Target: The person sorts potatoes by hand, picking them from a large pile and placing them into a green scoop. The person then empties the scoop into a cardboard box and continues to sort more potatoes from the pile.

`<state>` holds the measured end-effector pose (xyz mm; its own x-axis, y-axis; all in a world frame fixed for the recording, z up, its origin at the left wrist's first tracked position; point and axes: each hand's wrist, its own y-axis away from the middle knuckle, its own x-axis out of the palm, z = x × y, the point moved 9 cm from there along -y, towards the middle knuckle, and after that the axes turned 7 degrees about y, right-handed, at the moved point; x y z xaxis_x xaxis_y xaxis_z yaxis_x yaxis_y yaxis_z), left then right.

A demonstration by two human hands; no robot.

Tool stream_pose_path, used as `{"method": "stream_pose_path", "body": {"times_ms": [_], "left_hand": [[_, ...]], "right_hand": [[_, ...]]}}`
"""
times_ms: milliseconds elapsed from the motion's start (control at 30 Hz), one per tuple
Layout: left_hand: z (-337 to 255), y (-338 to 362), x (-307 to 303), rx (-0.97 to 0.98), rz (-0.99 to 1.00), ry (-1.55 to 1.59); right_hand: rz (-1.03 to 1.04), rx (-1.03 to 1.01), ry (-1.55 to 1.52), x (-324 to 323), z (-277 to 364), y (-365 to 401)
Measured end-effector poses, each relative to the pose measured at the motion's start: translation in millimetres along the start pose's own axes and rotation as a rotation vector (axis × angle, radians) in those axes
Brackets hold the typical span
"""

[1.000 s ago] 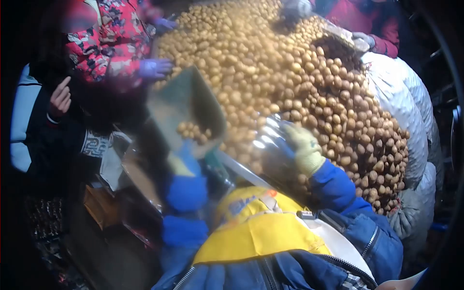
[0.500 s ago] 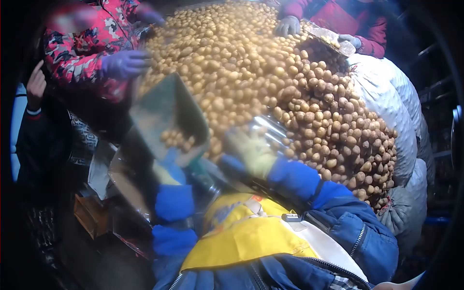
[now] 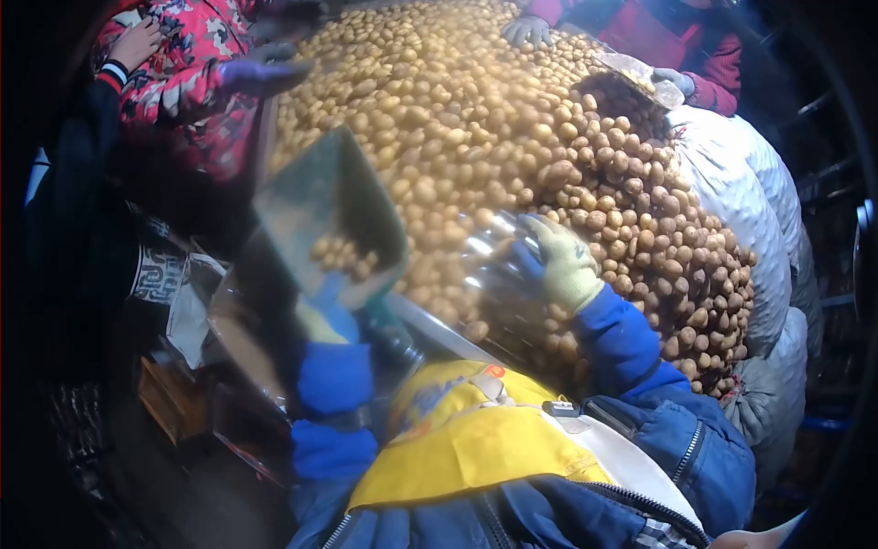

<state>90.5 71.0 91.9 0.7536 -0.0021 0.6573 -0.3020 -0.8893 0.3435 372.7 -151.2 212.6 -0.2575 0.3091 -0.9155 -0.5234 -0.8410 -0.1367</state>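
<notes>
My left hand, in a yellow and blue work glove, grips the near edge of a green scoop. Several small potatoes lie in the bottom of the scoop, which is tilted beside the heap. Farther right, my right hand in a similar glove is closed on a clear plastic container, partly blurred by glare. That container rests low against the large pile of potatoes; its contents cannot be made out.
Across the pile, a co-worker's gloved hand rests on potatoes, the other holding a clear scoop. At left, a purple-gloved hand hovers by the edge. White sacks stand along the right. A brown box is at lower left.
My right hand has moved right and slightly up with the clear container. The green scoop has shifted slightly. At left, a bare hand has moved up to the camouflage jacket.
</notes>
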Motion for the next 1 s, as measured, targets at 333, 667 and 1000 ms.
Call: {"method": "stream_pose_path", "body": {"times_ms": [333, 667, 1000], "left_hand": [[-3.3, 4.7, 3.4, 0.005, -0.057, -0.029], [8.6, -10.2, -6.8, -0.048, -0.02, 0.068], [5.9, -5.0, -0.3, -0.019, 0.016, 0.042]], "right_hand": [[0.024, -0.063, 0.263, 78.1, -32.0, -68.6], [-0.053, -0.048, 0.3, 73.3, -20.6, -101.4], [0.264, 0.038, 0.134, 66.5, 16.2, -25.7]]}}
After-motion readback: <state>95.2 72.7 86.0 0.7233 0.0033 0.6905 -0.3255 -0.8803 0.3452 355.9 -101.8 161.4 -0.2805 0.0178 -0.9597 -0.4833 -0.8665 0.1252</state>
